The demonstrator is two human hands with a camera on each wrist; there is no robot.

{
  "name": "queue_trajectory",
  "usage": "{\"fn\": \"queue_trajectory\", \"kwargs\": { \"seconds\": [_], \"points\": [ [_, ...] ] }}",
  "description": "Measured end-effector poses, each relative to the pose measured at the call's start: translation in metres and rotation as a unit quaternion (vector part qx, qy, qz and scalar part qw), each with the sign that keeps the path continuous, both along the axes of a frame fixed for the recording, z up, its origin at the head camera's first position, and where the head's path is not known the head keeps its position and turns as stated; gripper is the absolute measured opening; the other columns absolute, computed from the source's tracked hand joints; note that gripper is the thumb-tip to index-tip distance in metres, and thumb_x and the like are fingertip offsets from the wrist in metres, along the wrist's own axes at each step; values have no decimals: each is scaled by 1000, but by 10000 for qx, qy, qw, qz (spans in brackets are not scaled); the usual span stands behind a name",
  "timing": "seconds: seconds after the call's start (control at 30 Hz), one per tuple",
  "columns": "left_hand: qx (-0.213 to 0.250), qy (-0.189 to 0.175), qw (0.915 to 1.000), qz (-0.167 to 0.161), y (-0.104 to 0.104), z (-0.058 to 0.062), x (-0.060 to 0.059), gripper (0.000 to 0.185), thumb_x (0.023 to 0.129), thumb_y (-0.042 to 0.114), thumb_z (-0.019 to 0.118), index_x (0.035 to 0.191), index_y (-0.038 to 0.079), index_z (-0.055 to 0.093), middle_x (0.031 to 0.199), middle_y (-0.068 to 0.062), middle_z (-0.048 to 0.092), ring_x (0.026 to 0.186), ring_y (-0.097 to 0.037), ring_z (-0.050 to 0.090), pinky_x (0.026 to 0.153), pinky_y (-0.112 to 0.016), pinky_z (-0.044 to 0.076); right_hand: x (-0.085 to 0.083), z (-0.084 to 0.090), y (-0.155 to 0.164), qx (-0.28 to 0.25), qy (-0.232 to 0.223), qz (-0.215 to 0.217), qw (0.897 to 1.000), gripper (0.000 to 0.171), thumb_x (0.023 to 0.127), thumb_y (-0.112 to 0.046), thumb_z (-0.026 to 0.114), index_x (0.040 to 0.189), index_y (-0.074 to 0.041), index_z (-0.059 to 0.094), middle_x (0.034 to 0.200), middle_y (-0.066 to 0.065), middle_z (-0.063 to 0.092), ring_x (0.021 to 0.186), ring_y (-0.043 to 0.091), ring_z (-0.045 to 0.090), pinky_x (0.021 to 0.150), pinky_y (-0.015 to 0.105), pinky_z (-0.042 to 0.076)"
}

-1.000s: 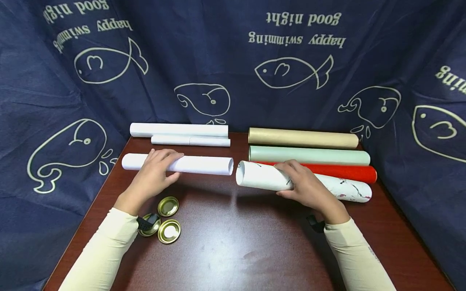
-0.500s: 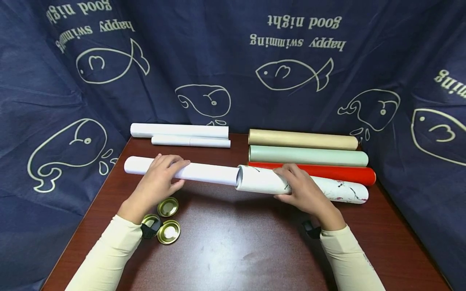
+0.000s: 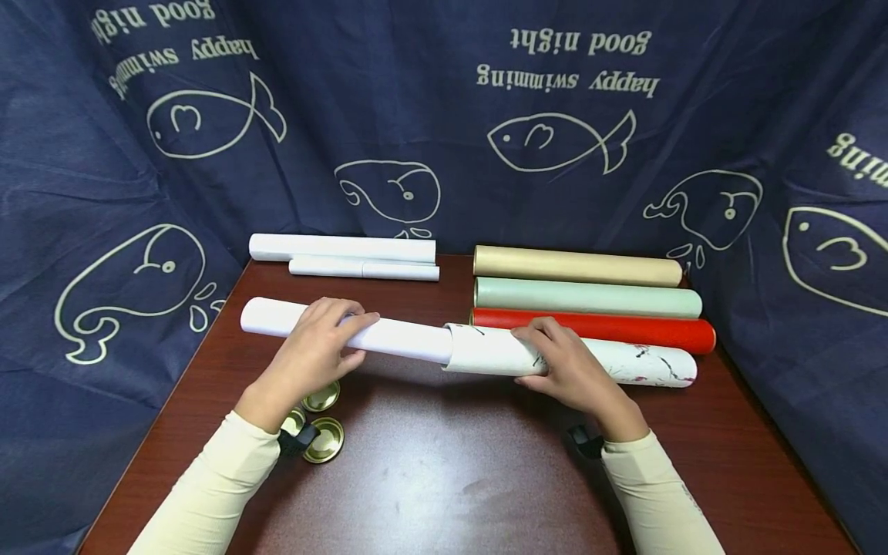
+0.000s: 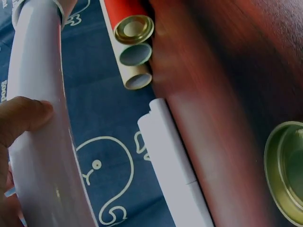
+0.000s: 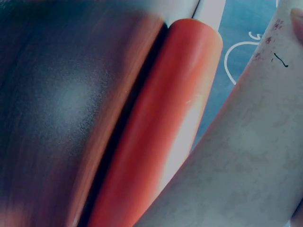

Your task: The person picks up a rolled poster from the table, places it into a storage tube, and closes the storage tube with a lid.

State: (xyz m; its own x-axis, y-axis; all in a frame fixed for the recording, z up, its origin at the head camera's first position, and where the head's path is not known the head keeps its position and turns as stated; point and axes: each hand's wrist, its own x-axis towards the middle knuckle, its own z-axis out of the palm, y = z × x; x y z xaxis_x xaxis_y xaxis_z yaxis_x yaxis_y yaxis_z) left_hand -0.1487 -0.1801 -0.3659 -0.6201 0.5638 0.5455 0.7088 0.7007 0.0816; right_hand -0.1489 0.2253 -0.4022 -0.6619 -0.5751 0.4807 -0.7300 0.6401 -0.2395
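Observation:
My left hand [image 3: 315, 347] grips a roll of white paper [image 3: 409, 339] near its middle, thumb on the near side. The roll's right end sits inside the open left mouth of a white cardboard tube with a blossom print [image 3: 648, 362]. Around that tube's middle my right hand [image 3: 565, 362] holds on, fingers over the top and thumb at the front. In the left wrist view the paper roll [image 4: 40, 85] enters the tube's rim [image 4: 61, 12]. The patterned tube [image 5: 246, 142] fills the right side of the right wrist view. How deep the roll reaches is hidden.
Behind the patterned tube lie a red tube [image 3: 645, 331], a pale green tube [image 3: 590, 297] and a gold tube [image 3: 576, 264]. Two more white paper rolls [image 3: 340, 247] lie at the back left. Gold metal lids [image 3: 324, 441] rest on the table [image 3: 444, 486] beneath my left wrist.
My left hand has moved right with the paper roll, whose end has gone into the patterned tube. The right hand has brought the tube slightly left.

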Motion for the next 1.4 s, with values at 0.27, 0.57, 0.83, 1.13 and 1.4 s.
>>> {"fn": "queue_trajectory", "kwargs": {
  "seconds": [0.27,0.57,0.83,1.13,1.4],
  "points": [
    [60,123,9999,-101,4,-2,3,52,70,13,84,120,11,69,109,-10,61,102,-33,57,83,-50,45,0,0,0,-40,-9,6,10000,70,65,-22,92,126,-15,60,117,6,55,94,30,57,82,46,47],
    [138,230,9994,-199,8,-4,8,51,69,14,86,117,11,70,108,-9,62,103,-31,58,80,-49,46,0,-3,-1,-32,74,24,10000,69,65,-24,92,125,-14,61,117,6,56,95,28,58,82,45,47],
    [95,354,9987,-346,20,-7,12,49,70,18,87,116,10,70,109,-8,64,102,-28,59,83,-48,47,2,-6,-1,3,128,18,9999,68,65,-25,92,125,-15,61,114,5,55,92,27,56,80,45,47],
    [-202,321,9984,-430,37,-11,15,48,76,25,86,118,10,69,110,-8,64,102,-27,60,83,-46,49,1,-10,-2,11,181,77,9998,68,64,-24,92,124,-14,62,113,5,55,93,26,56,81,45,47],
    [-429,320,9974,-486,54,-11,17,46,79,27,84,119,10,68,111,-7,64,102,-27,60,84,-44,49,0,-12,-5,-23,229,155,9996,67,64,-24,92,124,-14,63,112,4,55,92,25,56,81,45,47]
  ]
}}
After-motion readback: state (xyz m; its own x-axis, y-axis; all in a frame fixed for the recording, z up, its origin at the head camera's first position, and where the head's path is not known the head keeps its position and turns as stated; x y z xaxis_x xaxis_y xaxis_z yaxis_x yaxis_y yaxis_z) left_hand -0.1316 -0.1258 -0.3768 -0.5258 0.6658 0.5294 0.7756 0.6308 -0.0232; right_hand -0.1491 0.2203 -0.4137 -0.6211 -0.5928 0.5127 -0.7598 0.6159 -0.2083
